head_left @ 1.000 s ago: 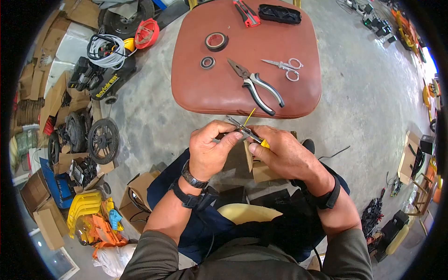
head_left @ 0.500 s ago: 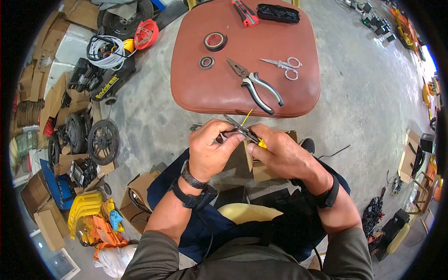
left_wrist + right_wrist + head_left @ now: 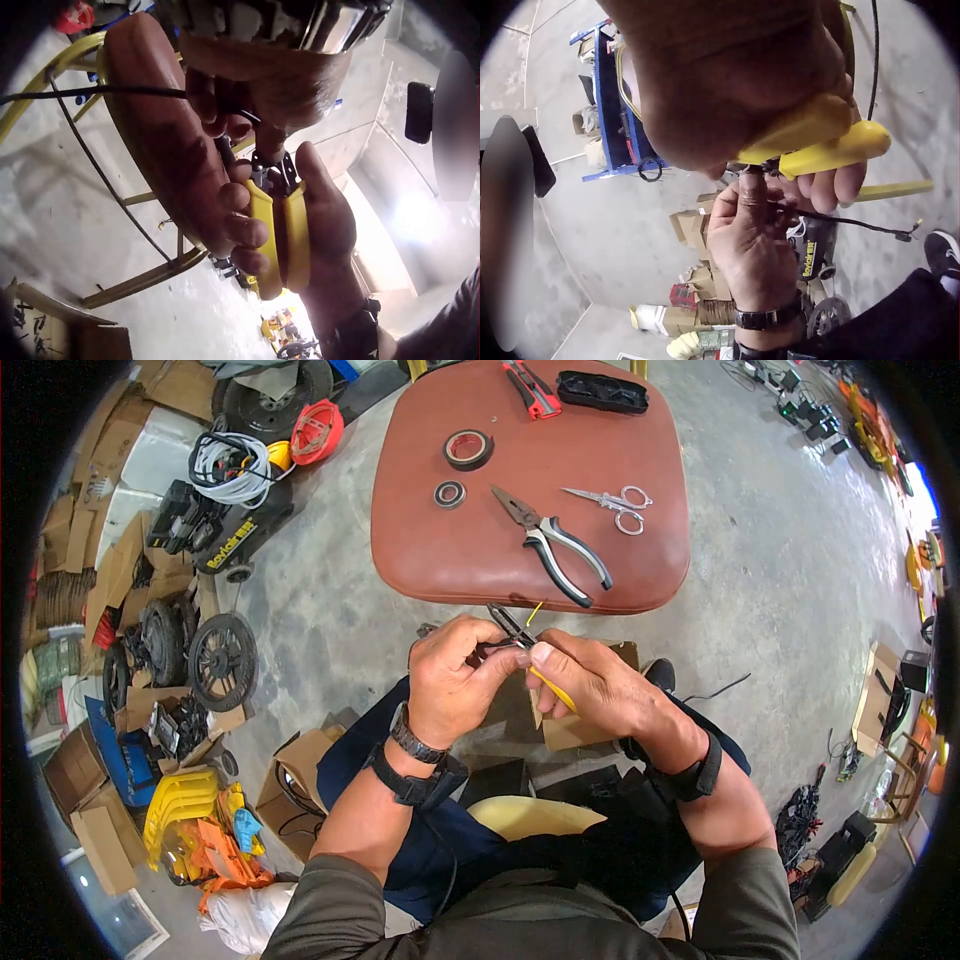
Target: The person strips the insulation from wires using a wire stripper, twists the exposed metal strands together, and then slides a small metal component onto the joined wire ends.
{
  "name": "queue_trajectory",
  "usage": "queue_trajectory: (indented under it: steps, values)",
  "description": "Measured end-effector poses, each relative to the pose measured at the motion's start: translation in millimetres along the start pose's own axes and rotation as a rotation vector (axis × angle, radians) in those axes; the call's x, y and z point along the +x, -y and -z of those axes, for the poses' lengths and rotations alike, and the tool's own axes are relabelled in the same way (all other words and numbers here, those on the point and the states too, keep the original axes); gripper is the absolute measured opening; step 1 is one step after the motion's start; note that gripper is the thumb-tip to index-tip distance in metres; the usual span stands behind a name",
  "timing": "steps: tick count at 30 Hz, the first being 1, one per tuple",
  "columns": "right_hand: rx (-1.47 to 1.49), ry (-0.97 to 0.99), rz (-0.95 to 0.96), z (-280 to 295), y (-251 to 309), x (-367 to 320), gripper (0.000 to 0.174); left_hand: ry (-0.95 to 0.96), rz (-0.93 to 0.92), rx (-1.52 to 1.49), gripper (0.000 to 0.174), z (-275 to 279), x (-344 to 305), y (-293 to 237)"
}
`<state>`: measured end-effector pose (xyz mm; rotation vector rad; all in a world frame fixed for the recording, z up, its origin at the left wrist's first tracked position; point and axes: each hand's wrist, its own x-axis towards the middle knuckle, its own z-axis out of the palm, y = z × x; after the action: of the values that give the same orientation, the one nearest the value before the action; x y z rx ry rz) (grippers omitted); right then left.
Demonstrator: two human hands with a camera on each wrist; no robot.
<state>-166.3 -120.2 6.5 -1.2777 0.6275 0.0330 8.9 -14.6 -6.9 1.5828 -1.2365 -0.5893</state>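
Looking down, head view: both hands are together over the lap, just off the near edge of the red-brown padded seat (image 3: 450, 565). The right hand (image 3: 598, 688) is clamped round a yellow-handled metal hand tool (image 3: 514, 628), whose dark nose points toward the seat edge. The left hand (image 3: 452, 682) meets the tool's nose with thumb and fingertips pinched. On the seat lie grey-and-black long-nose pliers (image 3: 552, 546) and silver scissors (image 3: 612, 505), well apart from the hands. Bare grey concrete floor (image 3: 790, 580) lies open to the right; a black spoked wheel (image 3: 220, 660) and cardboard boxes (image 3: 110, 570) crowd the left.

Left wrist view: the right hand (image 3: 324, 219) has its fingers (image 3: 241, 229) curled round both yellow handles of the tool (image 3: 279, 241), which are squeezed close together. The left hand (image 3: 259, 71) pinches a thin black wire (image 3: 97, 91) at the tool's nose. The wire runs off leftward, crossing the seat's edge (image 3: 150, 142).

Right wrist view: the yellow handles (image 3: 821, 142) sit inside the right hand (image 3: 727, 75). The left hand (image 3: 750, 240) holds the wire (image 3: 855, 223) just below the nose, and the wire's loose end hangs over open floor.
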Motion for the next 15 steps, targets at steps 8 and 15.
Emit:
queue_trajectory:
  steps: [8,15]
  values:
    - [0.053,-0.009,0.002,-2.4,0.7,-1.7,0.058,0.017,-0.006,0.010,0.020,0.8,-1.6,2.1]
    - [0.071,-0.042,-0.001,-3.4,1.3,-2.5,0.052,-0.015,0.001,0.028,0.022,-2.2,-1.7,1.8]
